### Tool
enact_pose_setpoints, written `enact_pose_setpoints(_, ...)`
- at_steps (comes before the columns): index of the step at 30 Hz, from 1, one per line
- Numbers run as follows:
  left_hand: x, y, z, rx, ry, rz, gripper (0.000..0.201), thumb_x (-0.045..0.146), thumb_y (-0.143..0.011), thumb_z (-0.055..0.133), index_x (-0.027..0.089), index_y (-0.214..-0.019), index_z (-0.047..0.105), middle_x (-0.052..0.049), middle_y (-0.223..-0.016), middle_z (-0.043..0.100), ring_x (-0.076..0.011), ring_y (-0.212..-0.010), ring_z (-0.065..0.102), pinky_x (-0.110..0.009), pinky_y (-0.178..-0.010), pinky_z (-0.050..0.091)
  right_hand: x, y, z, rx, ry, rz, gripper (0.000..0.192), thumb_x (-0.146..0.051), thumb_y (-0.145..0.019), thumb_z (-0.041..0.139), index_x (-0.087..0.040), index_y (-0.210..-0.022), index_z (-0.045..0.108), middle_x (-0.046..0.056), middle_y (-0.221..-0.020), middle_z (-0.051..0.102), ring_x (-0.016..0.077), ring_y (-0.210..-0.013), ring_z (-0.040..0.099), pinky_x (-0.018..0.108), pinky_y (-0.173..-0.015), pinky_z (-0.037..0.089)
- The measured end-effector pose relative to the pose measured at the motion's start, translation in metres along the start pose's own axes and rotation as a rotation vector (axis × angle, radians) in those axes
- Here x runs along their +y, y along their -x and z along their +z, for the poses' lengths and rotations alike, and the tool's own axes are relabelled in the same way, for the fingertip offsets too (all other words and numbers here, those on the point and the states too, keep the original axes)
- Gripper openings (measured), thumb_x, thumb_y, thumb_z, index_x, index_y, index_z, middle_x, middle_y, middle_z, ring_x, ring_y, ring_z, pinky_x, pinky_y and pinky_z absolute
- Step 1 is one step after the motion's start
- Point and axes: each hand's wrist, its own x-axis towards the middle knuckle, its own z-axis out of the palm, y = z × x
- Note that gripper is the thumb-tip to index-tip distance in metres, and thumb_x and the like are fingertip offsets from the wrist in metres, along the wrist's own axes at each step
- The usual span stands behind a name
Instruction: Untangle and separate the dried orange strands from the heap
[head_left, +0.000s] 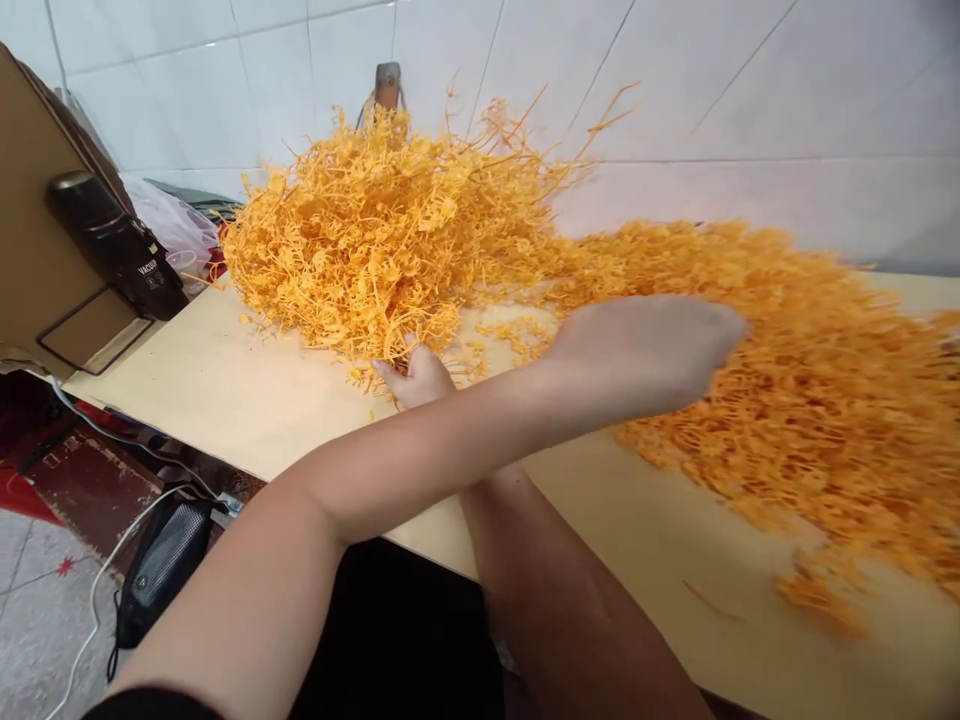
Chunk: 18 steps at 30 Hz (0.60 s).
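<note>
My arms cross over the table. My right hand (424, 378) reaches up to the left, its fingers closed round the lower stems of a bushy bunch of yellow-orange flower sprigs (375, 230). The bunch stands out above and behind that hand. Over to the right, my left hand (652, 350) is at the near edge of a large heap of the same sprigs (817, 390). It is smeared by motion and its fingers cannot be made out. Whether the sprigs are dried or artificial cannot be told.
A pale tabletop (202, 370) runs along a tiled wall (712, 90). At the left a black vacuum flask (112, 240) stands against a cardboard box (37, 200), beside a clear plastic bag (176, 220). Loose bits (825, 595) lie near the heap. Below hang a white cable (97, 590) and a black pouch (169, 560).
</note>
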Motion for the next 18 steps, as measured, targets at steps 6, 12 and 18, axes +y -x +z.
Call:
enact_pose_setpoints(6,-0.013,0.002,0.012,0.109,-0.08,-0.031,0.026,0.012,-0.08,0.041,0.019,-0.097,0.059,-0.008,-0.09,0.066,-0.0204,-0.083,0.061,-0.033,-0.06,0.044,-0.004,0.001,0.0,0.029,0.063,0.026,0.037,-0.048,-0.074,0.053,-0.017,-0.095,0.053,0.003,-0.069,0.053,0.0157,-0.06,0.045,0.027,-0.055,0.033)
enact_pose_setpoints(12,0.001,-0.009,0.013,0.193,-0.139,-0.08,0.045,0.008,-0.079,0.039,0.014,-0.123,0.046,-0.013,-0.146,0.027,-0.0323,-0.128,0.033,-0.041,-0.092,0.038,-0.01,0.005,-0.005,0.01,0.039,-0.001,0.028,-0.042,-0.075,0.052,-0.016,-0.086,0.052,0.002,-0.066,0.05,0.0128,-0.056,0.04,0.026,-0.051,0.028)
enact_pose_setpoints(18,0.0,0.024,-0.003,-0.106,-0.127,0.108,0.029,0.012,-0.081,0.037,0.022,-0.088,0.064,-0.006,-0.102,0.065,-0.0176,-0.086,0.062,-0.034,-0.065,0.046,-0.001,-0.001,0.0,0.009,0.048,0.053,0.033,-0.046,-0.073,0.054,-0.018,-0.09,0.053,0.0,-0.061,0.047,0.0159,-0.056,0.043,0.027,-0.051,0.028)
